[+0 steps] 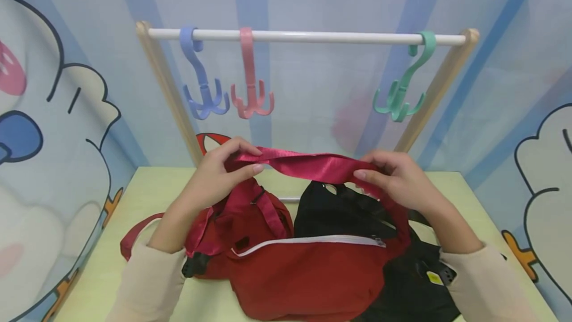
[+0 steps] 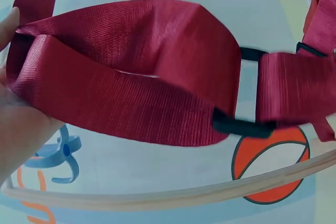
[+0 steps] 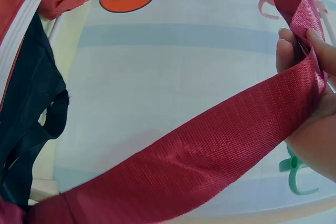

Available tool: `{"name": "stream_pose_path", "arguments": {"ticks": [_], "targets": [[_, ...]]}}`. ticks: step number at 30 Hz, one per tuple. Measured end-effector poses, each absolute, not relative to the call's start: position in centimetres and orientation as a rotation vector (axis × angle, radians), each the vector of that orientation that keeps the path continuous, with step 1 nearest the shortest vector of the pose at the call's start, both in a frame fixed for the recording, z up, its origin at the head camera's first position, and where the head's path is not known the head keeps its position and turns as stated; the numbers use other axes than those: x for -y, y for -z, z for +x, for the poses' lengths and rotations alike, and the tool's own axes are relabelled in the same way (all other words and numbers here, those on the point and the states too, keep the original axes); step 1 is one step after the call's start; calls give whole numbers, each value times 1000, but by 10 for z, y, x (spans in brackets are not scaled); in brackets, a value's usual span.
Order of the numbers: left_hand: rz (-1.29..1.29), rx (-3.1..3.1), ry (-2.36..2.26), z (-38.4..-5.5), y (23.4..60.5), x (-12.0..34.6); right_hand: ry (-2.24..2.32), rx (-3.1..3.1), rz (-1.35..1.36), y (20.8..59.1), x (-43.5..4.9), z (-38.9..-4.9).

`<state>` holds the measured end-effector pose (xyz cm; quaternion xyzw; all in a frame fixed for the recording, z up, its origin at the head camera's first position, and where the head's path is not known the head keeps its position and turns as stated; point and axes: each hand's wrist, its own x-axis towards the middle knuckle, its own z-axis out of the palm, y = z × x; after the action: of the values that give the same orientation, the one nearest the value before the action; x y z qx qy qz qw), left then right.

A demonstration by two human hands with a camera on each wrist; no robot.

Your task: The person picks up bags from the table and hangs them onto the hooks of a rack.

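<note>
red bag is by the desk's near edge, can't tell if its bottom is resting, looks soft, probably light; left hand and right hand both pinch the strap, likely slick, so grip it flat; black bag behind is partly covered

The right hand pinches a red strap; beyond hangs a green hook, and black cloth (perhaps a bag) opposite.
</note>
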<state>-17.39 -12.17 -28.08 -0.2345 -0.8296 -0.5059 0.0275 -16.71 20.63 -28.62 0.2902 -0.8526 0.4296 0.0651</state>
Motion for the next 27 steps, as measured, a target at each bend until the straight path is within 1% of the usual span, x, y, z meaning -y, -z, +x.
{"name": "stream_pose_path", "arguments": {"ticks": [18, 27], "targets": [[-730, 2536, 1545, -174, 274, 118, -1419, 2529, 887, 275, -201, -167], [-731, 2539, 1447, -177, 269, 120, -1462, 2552, 872, 270, -199, -167]]}}
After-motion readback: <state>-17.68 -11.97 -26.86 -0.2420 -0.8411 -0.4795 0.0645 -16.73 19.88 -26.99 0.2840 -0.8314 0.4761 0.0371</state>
